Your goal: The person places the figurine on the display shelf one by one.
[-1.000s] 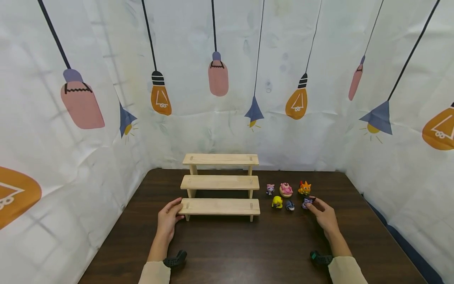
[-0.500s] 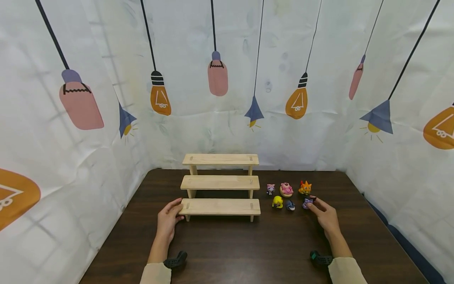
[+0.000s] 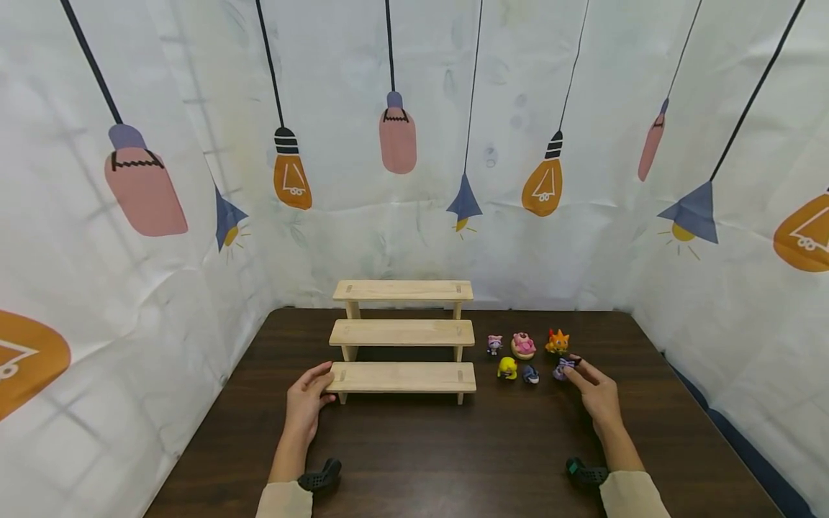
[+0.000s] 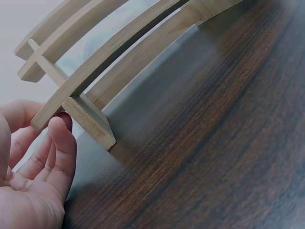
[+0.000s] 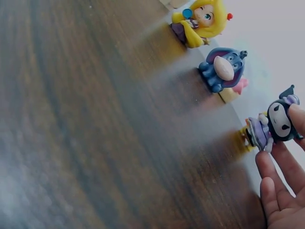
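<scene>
A three-tier wooden display stand stands at the middle of the dark table. At its lowest tier, my left hand grips the left end, with fingers curled round the board's edge. On the right, my right hand pinches a small figurine with a black hood, white face and purple dress by its head. The figurine looks tilted; whether its base touches the table cannot be told. Just left of it sit a blue donkey figurine and a yellow-haired figurine.
Behind these are a small pink-and-purple figurine, a pink figurine on a round base and an orange spiky figurine. The brown table meets a white curtain with printed lamps at the back and sides.
The right hand and the pinched figurine have shifted slightly to the right, and the figurine has tilted. My left hand stays on the stand.
</scene>
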{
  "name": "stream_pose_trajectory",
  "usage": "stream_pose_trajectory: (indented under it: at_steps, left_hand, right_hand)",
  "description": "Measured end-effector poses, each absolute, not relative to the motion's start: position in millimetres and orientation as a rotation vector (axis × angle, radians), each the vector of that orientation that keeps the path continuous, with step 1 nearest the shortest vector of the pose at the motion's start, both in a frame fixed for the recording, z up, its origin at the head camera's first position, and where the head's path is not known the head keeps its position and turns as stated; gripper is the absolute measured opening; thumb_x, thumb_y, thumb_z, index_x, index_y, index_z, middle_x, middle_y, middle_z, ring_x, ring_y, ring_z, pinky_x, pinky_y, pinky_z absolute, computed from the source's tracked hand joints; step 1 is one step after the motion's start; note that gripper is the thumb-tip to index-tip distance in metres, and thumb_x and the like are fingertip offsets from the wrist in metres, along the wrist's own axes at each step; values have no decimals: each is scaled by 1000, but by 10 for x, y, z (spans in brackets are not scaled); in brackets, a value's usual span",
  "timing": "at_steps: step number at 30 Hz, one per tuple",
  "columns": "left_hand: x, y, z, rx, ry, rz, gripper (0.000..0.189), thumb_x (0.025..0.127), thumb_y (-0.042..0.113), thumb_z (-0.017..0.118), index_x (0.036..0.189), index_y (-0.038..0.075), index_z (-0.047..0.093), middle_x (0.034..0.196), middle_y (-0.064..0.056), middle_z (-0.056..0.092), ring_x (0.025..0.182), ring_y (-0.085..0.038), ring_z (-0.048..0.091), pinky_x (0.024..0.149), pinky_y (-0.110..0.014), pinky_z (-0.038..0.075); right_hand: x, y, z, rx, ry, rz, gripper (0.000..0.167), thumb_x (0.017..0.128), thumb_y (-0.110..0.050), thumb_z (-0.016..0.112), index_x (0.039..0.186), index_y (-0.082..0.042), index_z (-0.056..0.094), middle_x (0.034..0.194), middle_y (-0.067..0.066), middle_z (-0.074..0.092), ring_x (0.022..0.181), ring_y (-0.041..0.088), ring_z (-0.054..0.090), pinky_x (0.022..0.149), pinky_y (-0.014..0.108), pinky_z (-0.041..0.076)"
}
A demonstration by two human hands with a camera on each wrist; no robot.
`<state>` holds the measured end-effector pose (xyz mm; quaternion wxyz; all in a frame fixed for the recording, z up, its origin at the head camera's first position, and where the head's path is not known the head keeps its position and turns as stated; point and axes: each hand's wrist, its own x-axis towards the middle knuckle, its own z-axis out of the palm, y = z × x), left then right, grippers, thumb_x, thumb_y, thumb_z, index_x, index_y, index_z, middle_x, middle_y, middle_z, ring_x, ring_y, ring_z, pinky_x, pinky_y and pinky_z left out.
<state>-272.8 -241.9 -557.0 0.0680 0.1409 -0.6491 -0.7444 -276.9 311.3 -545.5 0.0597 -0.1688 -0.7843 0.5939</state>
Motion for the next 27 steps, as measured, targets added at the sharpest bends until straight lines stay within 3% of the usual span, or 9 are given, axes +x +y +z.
stream_pose_trajectory:
  at_steps: [4,7,18,27]
  left_hand:
    - [-2721,-2418,-5583,407,-1960,-2214,42,100,21,69,138,6,62,108,11,71,88,-8,65,67,-22,59]
    - [-2719,-2418,-5587,389,-1965,-2212,42,100,21,69,138,6,62,110,9,71,89,-8,65,67,-22,59]
    - [-2716,-2440,-5597,402,-1981,-2213,39,100,20,69,136,7,64,117,6,69,91,-11,64,66,-23,59]
    - [-2690,-2435,-5554,386,-1941,-2273,44,100,17,68,140,3,60,118,2,70,89,-10,66,70,-23,60]
  right_hand:
    - [-2777,3104,-5427,-555,-2340,1798,71,92,-58,69,150,-19,55,155,9,50,119,3,53,95,18,48]
    - [-2770,3113,-5419,-572,-2309,1816,70,92,-56,69,149,-19,55,153,8,50,103,-7,52,82,11,49]
    - [-2664,3109,-5417,-580,-2204,1950,73,89,-52,74,150,-17,53,123,-19,56,99,-8,58,83,12,54]
    - [-2592,3055,-5360,-513,-2183,1973,72,89,-48,76,149,-13,55,122,-17,56,102,-6,58,84,13,56]
